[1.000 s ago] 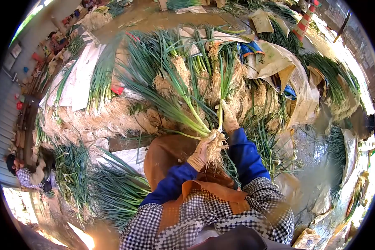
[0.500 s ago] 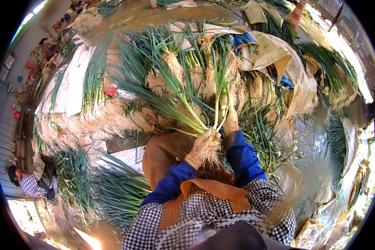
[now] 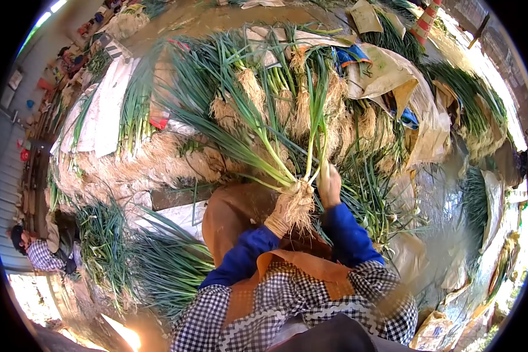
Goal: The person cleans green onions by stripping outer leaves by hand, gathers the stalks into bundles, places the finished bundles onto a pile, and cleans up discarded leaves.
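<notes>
I saw the person's left hand (image 3: 283, 213) clenched around the base of a bunch of green onions (image 3: 272, 159), just above the brown apron (image 3: 231, 212). The pale roots (image 3: 301, 216) spilled from it towards the apron, while the stalks spread away, some leaning left and others pointing straight ahead. The right hand (image 3: 329, 183) was just beside the rightmost stalk, its fingers curled inward; whether they gripped it, I could not tell.

Beyond the hands, more green onions (image 3: 136, 111) lay in a long row across the floor (image 3: 431, 206), their roots turned towards the person. A white sheet (image 3: 106, 114) covered part of the row's left end, and tan sacking (image 3: 387, 73) lay over part of its right, next to a piece of blue plastic (image 3: 352, 55). Nearer, to the left of the apron, a sheaf of long green leaves (image 3: 167, 264) fanned out. A co-worker (image 3: 42, 253) was low down near the floor's left edge, and a striped cone (image 3: 424, 24) stood towards its far right corner.
</notes>
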The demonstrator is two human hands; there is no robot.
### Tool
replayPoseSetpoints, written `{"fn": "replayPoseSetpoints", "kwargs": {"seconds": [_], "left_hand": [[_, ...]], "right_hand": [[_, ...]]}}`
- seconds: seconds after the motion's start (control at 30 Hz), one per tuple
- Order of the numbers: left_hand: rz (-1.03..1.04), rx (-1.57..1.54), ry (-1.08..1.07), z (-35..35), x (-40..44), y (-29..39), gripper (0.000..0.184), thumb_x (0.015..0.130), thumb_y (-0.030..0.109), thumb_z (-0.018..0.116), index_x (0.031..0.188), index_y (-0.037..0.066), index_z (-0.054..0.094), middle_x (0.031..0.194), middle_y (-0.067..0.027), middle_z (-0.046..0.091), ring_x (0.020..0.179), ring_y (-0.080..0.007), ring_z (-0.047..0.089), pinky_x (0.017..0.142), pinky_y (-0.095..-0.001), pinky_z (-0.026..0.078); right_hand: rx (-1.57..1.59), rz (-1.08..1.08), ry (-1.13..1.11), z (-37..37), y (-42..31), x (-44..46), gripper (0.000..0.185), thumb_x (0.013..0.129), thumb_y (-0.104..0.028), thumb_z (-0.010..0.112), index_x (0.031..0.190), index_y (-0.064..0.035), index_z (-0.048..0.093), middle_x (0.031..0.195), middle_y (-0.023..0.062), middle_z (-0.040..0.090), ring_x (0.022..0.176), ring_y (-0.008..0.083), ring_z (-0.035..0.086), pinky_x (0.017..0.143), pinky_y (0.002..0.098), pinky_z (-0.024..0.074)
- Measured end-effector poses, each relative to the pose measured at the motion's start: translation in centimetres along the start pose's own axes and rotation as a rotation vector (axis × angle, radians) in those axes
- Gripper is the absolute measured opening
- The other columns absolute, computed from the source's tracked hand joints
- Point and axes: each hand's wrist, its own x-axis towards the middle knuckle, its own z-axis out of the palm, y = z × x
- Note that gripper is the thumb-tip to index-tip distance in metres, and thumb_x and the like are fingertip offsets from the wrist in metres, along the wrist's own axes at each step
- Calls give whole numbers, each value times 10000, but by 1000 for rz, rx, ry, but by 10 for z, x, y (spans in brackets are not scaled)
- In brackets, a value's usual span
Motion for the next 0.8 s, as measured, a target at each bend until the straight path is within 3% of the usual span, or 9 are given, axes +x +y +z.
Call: {"fn": "replayPoseSetpoints", "kwargs": {"seconds": [0.1,0.2,0.23,0.4,0.53,0.6,0.67,0.73,0.8], "left_hand": [[-19,1,58,-6,-1,0,252,917,214,453,1046,9,524,931,-115,527,615,-123,483,458,-207,406],[-63,-46,18,-10,4,0,248,914,214,465,1046,14,529,940,-110,531,633,-125,493,456,-220,416],[-68,-30,60,-9,2,-2,248,914,215,466,1044,14,533,935,-109,536,628,-122,492,459,-221,415],[-57,-7,77,-5,4,-4,259,918,221,458,1051,12,531,922,-108,547,616,-111,491,454,-206,401],[-78,22,119,-7,4,-2,268,907,231,479,1052,12,530,908,-107,551,613,-126,499,434,-224,424],[-33,45,78,-4,3,0,233,880,206,530,1029,27,546,878,-98,572,635,-152,545,510,-250,477],[3,223,247,-10,1,-2,263,879,215,532,1070,35,542,896,-89,579,694,-167,570,589,-276,516],[68,217,298,-25,8,-10,214,880,197,534,1028,43,547,854,-68,580,661,-146,555,493,-260,486],[-33,201,232,3,5,-4,199,875,198,548,1006,47,549,838,-70,589,693,-160,569,545,-285,510]], "right_hand": [[515,406,-649,-68,-10,-52,212,878,-228,503,774,-51,555,628,100,550,533,254,542,501,353,431],[-122,-655,-1448,-95,61,-97,237,877,-285,472,943,-114,621,857,78,628,733,280,609,645,359,491],[-320,-388,-1524,-113,54,-81,279,894,-300,444,1043,-110,584,932,103,621,795,276,609,686,350,491],[956,700,-516,-95,-13,16,337,905,-300,458,1129,-70,558,1052,134,595,963,266,573,826,312,441],[705,395,-394,18,33,18,259,903,-197,447,1106,-63,536,931,147,576,767,241,568,678,298,453],[-144,-330,33,7,26,7,209,834,-124,463,1009,-71,565,716,91,512,627,203,520,521,339,426],[-438,-453,-612,-58,-13,3,158,859,-171,473,975,-97,550,679,43,496,529,188,486,453,298,409],[742,-416,-525,-99,-20,-25,247,880,-250,523,740,-53,570,619,66,530,554,184,498,487,338,427],[633,-28,-1382,-162,-35,2,201,861,-210,549,771,-43,616,721,117,609,759,215,606,608,321,490]]}}
